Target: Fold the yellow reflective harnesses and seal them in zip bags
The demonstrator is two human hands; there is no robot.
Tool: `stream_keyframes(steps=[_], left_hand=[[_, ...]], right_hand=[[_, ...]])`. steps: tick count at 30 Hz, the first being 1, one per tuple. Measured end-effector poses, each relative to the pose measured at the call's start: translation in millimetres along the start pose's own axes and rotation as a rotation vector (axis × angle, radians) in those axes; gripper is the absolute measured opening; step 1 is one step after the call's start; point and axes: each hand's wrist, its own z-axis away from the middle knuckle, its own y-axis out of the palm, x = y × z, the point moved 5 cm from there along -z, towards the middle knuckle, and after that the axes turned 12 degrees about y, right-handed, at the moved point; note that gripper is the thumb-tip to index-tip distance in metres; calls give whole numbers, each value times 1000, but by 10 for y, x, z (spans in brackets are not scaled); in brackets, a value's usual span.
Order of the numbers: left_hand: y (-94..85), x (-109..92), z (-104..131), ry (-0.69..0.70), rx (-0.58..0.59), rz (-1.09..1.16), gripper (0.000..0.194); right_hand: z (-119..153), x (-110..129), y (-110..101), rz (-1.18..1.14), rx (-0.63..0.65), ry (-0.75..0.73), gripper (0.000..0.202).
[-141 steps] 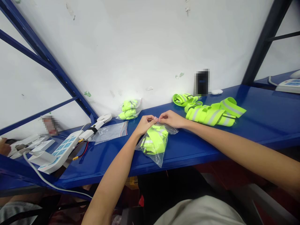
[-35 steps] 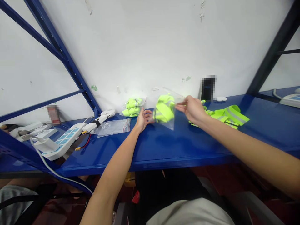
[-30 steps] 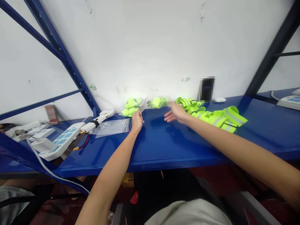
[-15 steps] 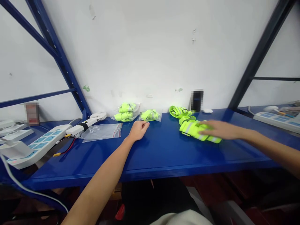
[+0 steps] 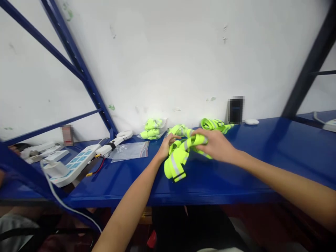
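Observation:
A neon-yellow strap bundle with grey reflective bands [image 5: 176, 163] hangs over the middle of the blue table [image 5: 210, 189]. My right hand [image 5: 215, 144] grips its upper right part with bent fingers. At the bundle's upper left edge is my left hand [image 5: 167, 145], its fingers apart and pointing right, partly behind the straps; whether it bears on them is unclear. Behind the hands lies a bagged yellow bundle [image 5: 181, 130], partly covered. Two more bagged bundles [image 5: 152, 128] are stacked left of it, and a loose rolled strap [image 5: 214, 125] lies at the back right.
Flat clear bags [image 5: 130, 151] lie on the left, beside a white handheld fan [image 5: 124, 135], a red-black cable [image 5: 99, 168] and a white power strip [image 5: 78, 164]. A dark blurred device [image 5: 236, 110] leans on the wall near a white case [image 5: 251, 122]. Blue posts flank the table.
My right hand has brought the strap bundle from the right to the middle, beside my left hand. My left hand has gone from closed to fingers spread. The view has shifted.

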Motion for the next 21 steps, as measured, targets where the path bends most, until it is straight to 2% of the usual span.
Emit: stream_keyframes(steps=[2,4,6,8,10,14,17,19,21], left_hand=[[-9,20,-6,-38,-25,227,60],[4,9,6,-65,16,338,57],[36,-1,40,-140,127,353,64],[53,-12,81,-222,243,331,70],[22,-19,98,-272,278,311,68],[-108,25,54,-280,165,283,49],[-161,79,6,-237,92,272,47],[-172,98,-18,-193,54,239,50],[-158,84,-33,-124,40,205,54]], right_hand=[[-228,-60,28,90,-177,-3,42],[-351,-116,119,229,-332,-92,45],[-408,-211,276,351,-359,-160,47],[-433,-337,417,429,-317,-193,44],[-457,-492,470,430,-300,-158,40],[-537,-840,390,245,-327,58,41],[-545,-952,283,117,-386,150,54],[-492,-858,213,26,-418,83,57],[-397,-635,188,-67,-371,-72,55]])
